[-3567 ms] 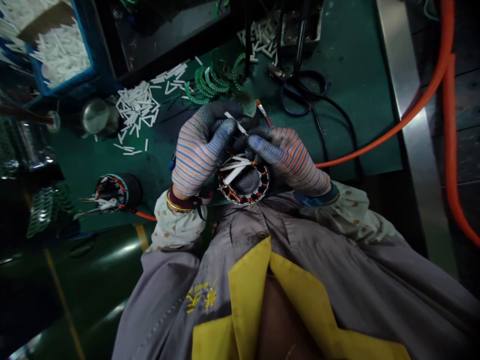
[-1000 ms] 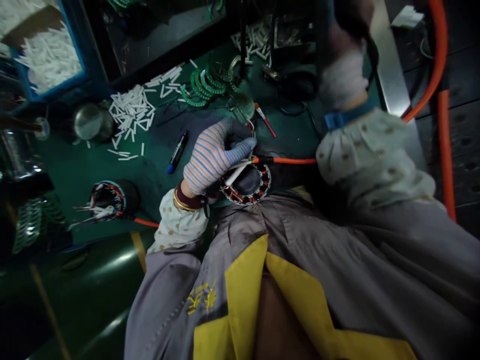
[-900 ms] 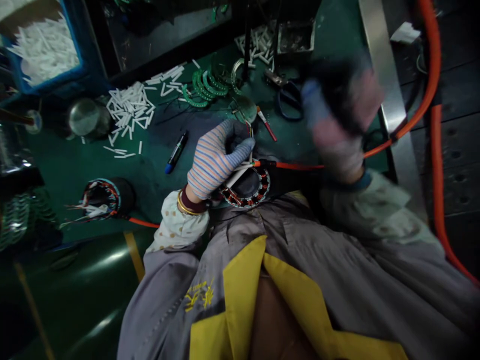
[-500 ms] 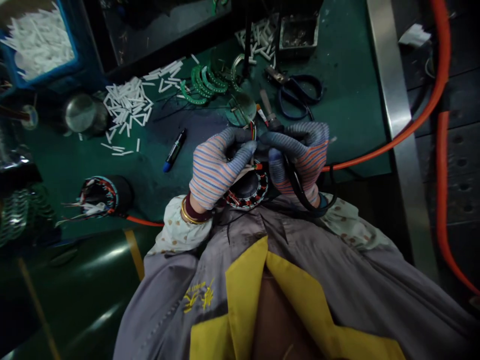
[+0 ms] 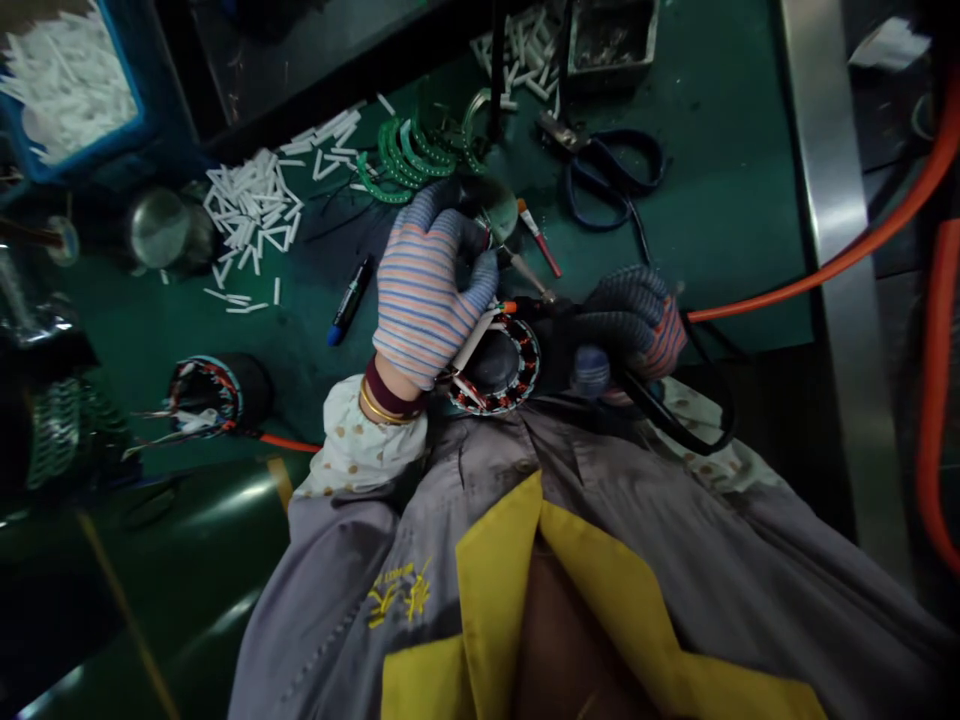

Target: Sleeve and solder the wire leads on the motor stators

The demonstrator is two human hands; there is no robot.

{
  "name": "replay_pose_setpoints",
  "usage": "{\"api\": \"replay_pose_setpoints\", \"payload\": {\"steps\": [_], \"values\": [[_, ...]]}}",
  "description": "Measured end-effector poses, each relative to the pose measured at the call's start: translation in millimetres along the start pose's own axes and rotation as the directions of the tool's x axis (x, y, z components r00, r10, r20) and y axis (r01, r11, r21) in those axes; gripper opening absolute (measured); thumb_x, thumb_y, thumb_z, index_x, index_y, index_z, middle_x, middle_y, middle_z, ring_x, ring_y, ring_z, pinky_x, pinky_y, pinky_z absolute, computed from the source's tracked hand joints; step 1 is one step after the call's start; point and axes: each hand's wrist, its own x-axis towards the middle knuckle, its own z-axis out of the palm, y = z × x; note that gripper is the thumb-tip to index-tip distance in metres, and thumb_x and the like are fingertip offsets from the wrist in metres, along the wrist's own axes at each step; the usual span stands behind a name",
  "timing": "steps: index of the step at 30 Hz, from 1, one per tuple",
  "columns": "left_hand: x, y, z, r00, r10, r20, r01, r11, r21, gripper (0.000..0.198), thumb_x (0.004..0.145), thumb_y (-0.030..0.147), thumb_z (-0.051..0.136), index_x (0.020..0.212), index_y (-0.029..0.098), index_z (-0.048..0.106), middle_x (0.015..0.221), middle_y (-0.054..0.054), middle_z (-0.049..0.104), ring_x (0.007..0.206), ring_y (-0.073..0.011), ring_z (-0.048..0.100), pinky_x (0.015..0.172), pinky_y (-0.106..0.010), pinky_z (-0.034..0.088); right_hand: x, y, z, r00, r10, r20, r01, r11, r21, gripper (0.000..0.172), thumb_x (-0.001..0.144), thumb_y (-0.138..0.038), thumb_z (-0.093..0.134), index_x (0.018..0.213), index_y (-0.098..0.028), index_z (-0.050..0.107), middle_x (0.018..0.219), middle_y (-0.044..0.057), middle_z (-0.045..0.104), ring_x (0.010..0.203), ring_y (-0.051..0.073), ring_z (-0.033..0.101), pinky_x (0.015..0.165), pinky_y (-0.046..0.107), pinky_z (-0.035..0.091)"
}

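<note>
Since the earlier frame, our right hand (image 5: 634, 330) has returned beside the stator (image 5: 517, 375), its grip closed on a metal-tipped tool (image 5: 529, 275), with a black cord (image 5: 675, 405) looped below. The green surface (image 5: 720, 200) carries the stator. Yellow embroidery on our grey smock (image 5: 397, 590) is unreadable. Our left hand (image 5: 427, 290) grips the stator leads (image 5: 476, 345), just beside a blue-capped marker (image 5: 350, 300).

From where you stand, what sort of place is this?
It looks like an electric motor workshop: a wound motor core, a second one, and heaps of white strips on a green workbench.
</note>
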Motion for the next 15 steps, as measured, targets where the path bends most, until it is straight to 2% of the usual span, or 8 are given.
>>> {"api": "replay_pose_setpoints", "payload": {"steps": [1,2,3,8,13,14,15], "values": [[1.1,0.7,-2.3,1.000,-0.007,0.010,0.007,1.000,0.006,0.009,0.117,0.037,0.077,0.115,0.033,0.070,0.157,-0.013,0.077,0.146,-0.0398,0.072,0.129,-0.067,0.063,3.6,-0.4,3.2,0.986,-0.077,-0.151,0.082,0.996,0.026,0.063,0.117,-0.077,0.045,0.097,-0.036,0.088,0.078,0.008,0.061,0.082,0.031,0.064,0.079,0.053,0.056],[2.1,1.6,-4.8,1.000,-0.014,0.021,0.013,1.000,0.010,0.008,0.117,0.038,0.076,0.114,0.033,0.070,0.155,-0.012,0.078,0.144,-0.0395,0.074,0.127,-0.066,0.064,7.4,-1.4,5.8,0.959,-0.127,-0.253,0.141,0.989,0.037,0.056,0.118,-0.072,0.051,0.097,-0.035,0.089,0.077,0.006,0.061,0.079,0.029,0.063,0.076,0.050,0.055],[2.9,2.6,-7.4,0.999,-0.020,0.028,0.019,1.000,0.010,0.008,0.117,0.039,0.075,0.112,0.034,0.070,0.153,-0.012,0.078,0.142,-0.0395,0.075,0.125,-0.065,0.065,10.7,-2.7,7.3,0.944,-0.148,-0.296,0.166,0.985,0.039,0.052,0.118,-0.068,0.055,0.098,-0.035,0.090,0.077,0.005,0.062,0.078,0.028,0.063,0.076,0.050,0.054],[6.4,2.5,-13.1,1.000,-0.011,0.006,0.011,0.999,-0.032,0.018,0.109,0.048,0.082,0.105,0.034,0.071,0.142,-0.013,0.081,0.133,-0.0428,0.075,0.121,-0.065,0.068,18.1,-12.2,1.6,0.968,-0.122,-0.218,0.128,0.992,0.014,0.065,0.121,-0.071,0.048,0.089,-0.034,0.091,0.076,0.007,0.064,0.078,0.027,0.064,0.081,0.052,0.058],[5.6,3.6,-14.0,1.000,-0.007,-0.006,0.007,1.000,0.011,0.016,0.109,0.048,0.082,0.108,0.033,0.076,0.142,-0.013,0.082,0.132,-0.0437,0.076,0.122,-0.067,0.069,18.7,-16.6,-1.5,0.952,-0.115,-0.283,0.149,0.984,0.101,0.043,0.120,-0.062,0.063,0.106,-0.035,0.092,0.082,0.005,0.068,0.084,0.027,0.067,0.079,0.049,0.058],[4.7,5.3,-14.8,1.000,-0.007,-0.008,0.008,1.000,0.023,0.015,0.110,0.047,0.081,0.109,0.033,0.077,0.142,-0.014,0.082,0.131,-0.0435,0.077,0.122,-0.066,0.069,16.2,-14.5,-0.4,0.955,-0.111,-0.273,0.148,0.982,0.116,0.045,0.121,-0.065,0.062,0.107,-0.035,0.093,0.082,0.005,0.068,0.084,0.027,0.068,0.080,0.050,0.059],[3.7,7.3,-15.5,1.000,-0.010,-0.007,0.011,0.999,0.032,0.014,0.110,0.047,0.080,0.110,0.033,0.077,0.143,-0.014,0.083,0.132,-0.0431,0.078,0.122,-0.066,0.070,12.3,-11.4,1.2,0.974,-0.079,-0.212,0.106,0.987,0.123,0.051,0.120,-0.070,0.059,0.106,-0.035,0.093,0.083,0.006,0.068,0.085,0.029,0.068,0.082,0.052,0.060]]}}
